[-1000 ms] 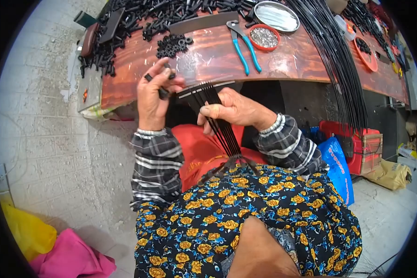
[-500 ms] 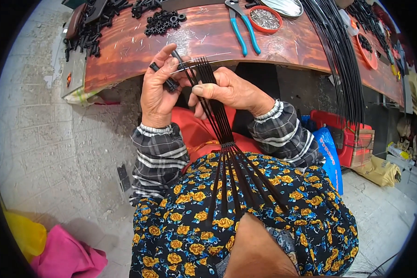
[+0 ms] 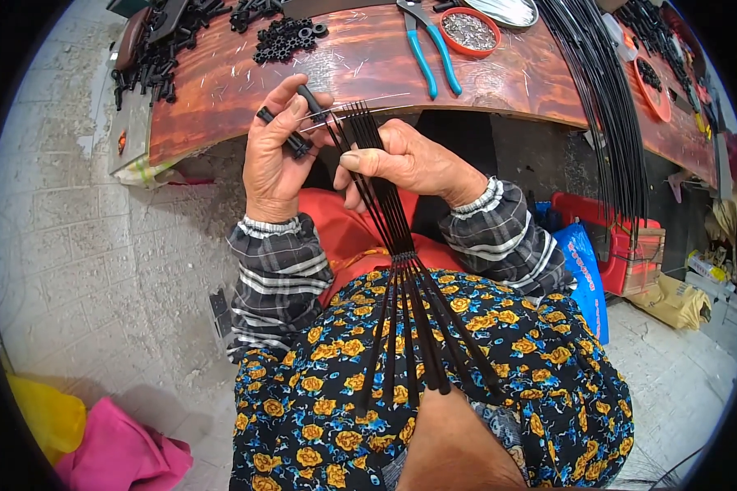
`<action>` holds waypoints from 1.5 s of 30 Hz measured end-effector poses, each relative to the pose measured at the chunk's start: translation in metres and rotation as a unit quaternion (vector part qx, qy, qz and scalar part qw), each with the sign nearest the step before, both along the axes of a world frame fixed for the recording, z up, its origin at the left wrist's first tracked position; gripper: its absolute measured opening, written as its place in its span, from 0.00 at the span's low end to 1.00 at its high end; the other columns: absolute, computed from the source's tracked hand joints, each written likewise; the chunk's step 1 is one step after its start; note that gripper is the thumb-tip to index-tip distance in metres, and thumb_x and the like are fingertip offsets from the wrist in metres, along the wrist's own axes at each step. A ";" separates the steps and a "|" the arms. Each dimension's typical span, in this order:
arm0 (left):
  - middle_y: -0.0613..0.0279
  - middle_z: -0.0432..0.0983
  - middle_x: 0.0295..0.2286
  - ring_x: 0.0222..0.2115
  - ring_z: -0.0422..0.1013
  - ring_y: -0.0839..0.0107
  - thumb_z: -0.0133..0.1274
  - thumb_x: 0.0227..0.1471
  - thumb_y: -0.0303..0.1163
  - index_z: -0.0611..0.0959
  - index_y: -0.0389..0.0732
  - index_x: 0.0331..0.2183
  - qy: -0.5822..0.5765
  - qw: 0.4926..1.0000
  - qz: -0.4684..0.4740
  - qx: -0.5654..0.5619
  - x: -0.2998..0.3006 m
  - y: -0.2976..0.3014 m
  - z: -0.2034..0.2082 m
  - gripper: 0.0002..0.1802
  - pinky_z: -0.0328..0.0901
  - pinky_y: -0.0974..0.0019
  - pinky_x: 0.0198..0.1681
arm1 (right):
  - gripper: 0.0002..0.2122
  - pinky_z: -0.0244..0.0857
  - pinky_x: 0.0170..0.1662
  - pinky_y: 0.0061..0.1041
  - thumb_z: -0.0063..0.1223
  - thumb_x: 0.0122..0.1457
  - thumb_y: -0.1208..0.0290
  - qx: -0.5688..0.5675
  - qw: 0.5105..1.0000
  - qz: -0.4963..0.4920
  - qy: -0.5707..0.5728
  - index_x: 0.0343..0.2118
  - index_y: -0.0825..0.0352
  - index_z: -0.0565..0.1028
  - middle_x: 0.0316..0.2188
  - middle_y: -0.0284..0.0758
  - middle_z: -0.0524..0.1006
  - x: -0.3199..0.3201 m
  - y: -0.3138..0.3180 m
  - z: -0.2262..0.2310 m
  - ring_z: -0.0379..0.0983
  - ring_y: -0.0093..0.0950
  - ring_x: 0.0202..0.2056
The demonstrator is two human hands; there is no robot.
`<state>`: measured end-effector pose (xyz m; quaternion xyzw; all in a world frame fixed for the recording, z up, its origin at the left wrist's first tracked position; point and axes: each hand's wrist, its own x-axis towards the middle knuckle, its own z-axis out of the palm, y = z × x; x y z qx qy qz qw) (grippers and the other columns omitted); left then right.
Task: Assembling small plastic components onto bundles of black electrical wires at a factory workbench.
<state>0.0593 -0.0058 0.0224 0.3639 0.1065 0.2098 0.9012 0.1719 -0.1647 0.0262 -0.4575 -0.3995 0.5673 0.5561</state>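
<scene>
Black rods (image 3: 390,214) near the table edge (image 3: 499,106)

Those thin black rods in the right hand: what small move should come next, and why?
Perhaps bring the upper black tube, held in the left hand, to the nearest tip of the thin black rods: it sits close by, and the right hand grips the rods below their tips, which should steady them.
</scene>
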 end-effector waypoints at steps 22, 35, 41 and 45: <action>0.48 0.76 0.36 0.31 0.77 0.63 0.51 0.54 0.26 0.72 0.36 0.48 -0.018 1.000 -0.011 -0.003 -0.003 0.000 0.005 0.18 0.74 0.67 0.32 | 0.17 0.71 0.31 0.22 0.45 0.62 0.62 -0.002 1.000 -0.002 0.000 0.31 0.76 0.74 0.24 0.38 0.77 0.001 -0.003 0.001 0.77 0.26 0.26; 0.52 0.77 0.35 0.31 0.77 0.66 0.52 0.53 0.23 0.72 0.38 0.49 -0.015 1.000 -0.007 -0.006 0.000 -0.002 -0.004 0.20 0.74 0.67 0.31 | 0.16 0.72 0.32 0.22 0.46 0.62 0.64 0.000 1.000 -0.009 0.013 0.32 0.76 0.74 0.24 0.37 0.77 0.003 -0.001 -0.002 0.77 0.26 0.26; 0.51 0.77 0.36 0.34 0.76 0.65 0.52 0.53 0.23 0.73 0.37 0.49 -0.008 1.000 0.005 0.005 0.000 -0.005 -0.005 0.20 0.74 0.67 0.35 | 0.16 0.72 0.31 0.22 0.46 0.62 0.64 -0.005 1.000 -0.006 0.013 0.32 0.76 0.75 0.24 0.38 0.78 0.004 -0.001 -0.001 0.77 0.26 0.26; 0.53 0.76 0.37 0.35 0.76 0.66 0.52 0.52 0.23 0.72 0.37 0.49 -0.010 1.000 0.005 0.012 0.000 -0.008 -0.007 0.21 0.73 0.65 0.38 | 0.16 0.72 0.31 0.23 0.46 0.62 0.64 -0.009 1.000 -0.015 0.007 0.31 0.76 0.75 0.23 0.38 0.78 0.005 0.000 -0.003 0.77 0.26 0.26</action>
